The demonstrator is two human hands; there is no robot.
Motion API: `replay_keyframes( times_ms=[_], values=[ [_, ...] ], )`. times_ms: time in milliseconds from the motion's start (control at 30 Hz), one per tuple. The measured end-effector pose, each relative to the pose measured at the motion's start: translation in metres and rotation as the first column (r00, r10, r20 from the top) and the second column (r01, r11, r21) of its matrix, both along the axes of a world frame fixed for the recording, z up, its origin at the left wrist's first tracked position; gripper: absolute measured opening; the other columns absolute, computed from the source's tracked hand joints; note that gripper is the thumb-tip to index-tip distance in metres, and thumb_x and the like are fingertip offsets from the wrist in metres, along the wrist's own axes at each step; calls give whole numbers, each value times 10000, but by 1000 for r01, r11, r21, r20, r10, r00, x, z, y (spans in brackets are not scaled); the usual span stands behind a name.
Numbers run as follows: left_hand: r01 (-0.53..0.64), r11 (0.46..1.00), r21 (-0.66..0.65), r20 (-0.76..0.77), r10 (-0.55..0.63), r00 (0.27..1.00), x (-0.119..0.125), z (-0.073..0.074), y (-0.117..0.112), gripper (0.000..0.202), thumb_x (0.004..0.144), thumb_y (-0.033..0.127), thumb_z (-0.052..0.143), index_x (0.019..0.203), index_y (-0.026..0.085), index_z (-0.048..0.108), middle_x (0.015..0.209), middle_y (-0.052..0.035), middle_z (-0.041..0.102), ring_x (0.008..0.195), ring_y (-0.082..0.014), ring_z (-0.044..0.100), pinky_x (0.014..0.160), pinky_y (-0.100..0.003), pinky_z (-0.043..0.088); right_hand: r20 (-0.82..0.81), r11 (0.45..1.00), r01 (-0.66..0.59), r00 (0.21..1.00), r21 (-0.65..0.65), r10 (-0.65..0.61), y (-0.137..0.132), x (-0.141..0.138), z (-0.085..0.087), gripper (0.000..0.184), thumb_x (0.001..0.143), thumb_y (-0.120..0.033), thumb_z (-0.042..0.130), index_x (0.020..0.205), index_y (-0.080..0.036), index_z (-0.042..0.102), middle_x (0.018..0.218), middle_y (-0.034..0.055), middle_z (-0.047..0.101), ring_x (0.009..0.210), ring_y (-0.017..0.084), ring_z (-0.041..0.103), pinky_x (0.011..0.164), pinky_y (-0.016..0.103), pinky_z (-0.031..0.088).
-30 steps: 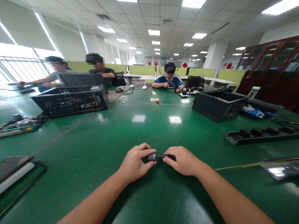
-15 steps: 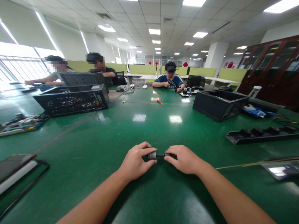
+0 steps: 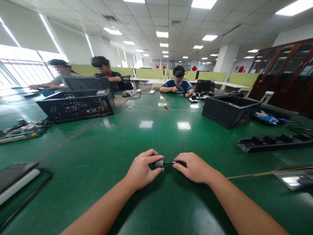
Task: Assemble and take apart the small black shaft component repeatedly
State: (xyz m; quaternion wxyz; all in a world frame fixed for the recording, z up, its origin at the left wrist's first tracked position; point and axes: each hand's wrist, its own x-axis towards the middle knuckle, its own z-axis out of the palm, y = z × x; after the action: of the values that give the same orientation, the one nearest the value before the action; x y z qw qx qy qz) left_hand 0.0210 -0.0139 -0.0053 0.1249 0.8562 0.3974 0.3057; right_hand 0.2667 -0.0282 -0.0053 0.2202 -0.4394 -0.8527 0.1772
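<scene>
Both my hands rest on the green table (image 3: 156,137) near its front edge. My left hand (image 3: 141,169) pinches a small silver cylindrical part (image 3: 159,163) between thumb and fingers. A thin dark shaft (image 3: 169,162) sticks out of that part to the right. My right hand (image 3: 193,167) is closed round the far end of the shaft, fingers curled. The two hands almost touch, with the part between them just above the tabletop.
A black computer case (image 3: 78,105) lies at the back left, another open case (image 3: 228,111) at the back right. A black panel (image 3: 271,143) lies right, a flat panel (image 3: 17,178) front left, a circuit board (image 3: 22,129) left, a screwdriver (image 3: 167,107) mid-table. Three people sit at the far side.
Nothing has visibly changed with my hands or the part; the view has shifted slightly.
</scene>
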Motion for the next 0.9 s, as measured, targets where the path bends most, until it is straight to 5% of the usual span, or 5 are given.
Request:
replay_keyframes(
  times_ms=[900],
  values=[
    [-100,995,-28,-53,98,994,-6,3,6,289,802,309,729,1087,263,726,1039,-34,720,954,-221,688,874,-339,535,33,999,43,999,-4,-43,6,10,2,235,981,-321,536,1021,-185,724,991,66,731,923,197,651,825,309,444]
  ],
)
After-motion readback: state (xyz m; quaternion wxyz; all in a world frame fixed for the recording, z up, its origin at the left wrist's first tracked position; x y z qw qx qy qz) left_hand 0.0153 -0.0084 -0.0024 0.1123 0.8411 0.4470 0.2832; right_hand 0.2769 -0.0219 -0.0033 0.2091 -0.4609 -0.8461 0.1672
